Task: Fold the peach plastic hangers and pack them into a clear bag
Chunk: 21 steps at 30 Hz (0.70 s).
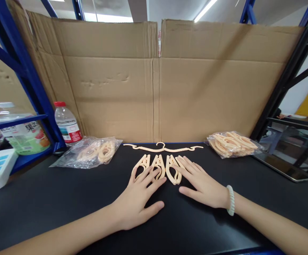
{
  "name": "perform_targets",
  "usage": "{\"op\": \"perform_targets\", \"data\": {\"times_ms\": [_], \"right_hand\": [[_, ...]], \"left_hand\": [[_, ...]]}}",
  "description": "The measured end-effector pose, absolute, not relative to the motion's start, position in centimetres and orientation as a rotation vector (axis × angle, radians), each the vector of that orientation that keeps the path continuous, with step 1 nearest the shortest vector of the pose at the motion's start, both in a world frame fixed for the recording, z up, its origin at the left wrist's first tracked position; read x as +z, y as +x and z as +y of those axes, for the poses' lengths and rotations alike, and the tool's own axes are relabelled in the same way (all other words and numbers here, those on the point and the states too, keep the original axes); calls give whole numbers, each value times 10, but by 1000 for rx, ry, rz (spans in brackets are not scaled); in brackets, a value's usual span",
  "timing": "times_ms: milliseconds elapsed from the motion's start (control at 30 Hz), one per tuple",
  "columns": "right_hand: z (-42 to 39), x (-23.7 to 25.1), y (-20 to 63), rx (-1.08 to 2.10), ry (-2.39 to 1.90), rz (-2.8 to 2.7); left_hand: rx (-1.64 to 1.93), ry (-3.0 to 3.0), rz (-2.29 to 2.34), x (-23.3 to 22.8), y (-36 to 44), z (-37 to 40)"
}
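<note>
Three folded cream plastic clothes hangers lie side by side on the black table [95, 198]. My left hand [140, 198] is open, its spread fingers over the left folded hanger [144, 161] and the middle folded hanger [158, 162]. Over the right folded hanger [174, 180] reaches my right hand [200, 180], also open, with fingers stretched out and a pale beaded bracelet at its wrist. Both hands partly cover the hangers beneath them. Behind these, an unfolded hanger [163, 149] lies flat with its hook towards the cardboard.
Clear bags of folded hangers lie at left [95, 152] and right [232, 143]. A red-capped bottle [67, 122] stands back left, near a larger green-labelled bottle [26, 136] and a white tray [9, 171]. Cardboard [111, 88] walls the back. A dark tablet-like panel [283, 168] lies right.
</note>
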State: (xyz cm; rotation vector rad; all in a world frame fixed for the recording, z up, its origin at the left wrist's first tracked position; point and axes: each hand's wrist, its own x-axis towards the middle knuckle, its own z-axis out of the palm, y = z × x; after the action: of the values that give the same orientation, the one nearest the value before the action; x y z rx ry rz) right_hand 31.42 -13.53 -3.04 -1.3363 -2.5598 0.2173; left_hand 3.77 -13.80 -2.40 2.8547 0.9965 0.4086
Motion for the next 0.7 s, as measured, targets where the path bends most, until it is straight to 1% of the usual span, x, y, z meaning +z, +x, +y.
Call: {"op": "perform_targets", "data": {"times_ms": [300,533,700], "right_hand": [[-134,-33,296,29,-1407,-2600],[-121,-35,284,-23,-1442,-2568],[-111,-38,276,-24,-1472,-2515]], "left_hand": [[333,2852,994,-28,37,-133],[175,2794,1052,-19,38,-126],[219,2791,1078,-18,37,-116]]}}
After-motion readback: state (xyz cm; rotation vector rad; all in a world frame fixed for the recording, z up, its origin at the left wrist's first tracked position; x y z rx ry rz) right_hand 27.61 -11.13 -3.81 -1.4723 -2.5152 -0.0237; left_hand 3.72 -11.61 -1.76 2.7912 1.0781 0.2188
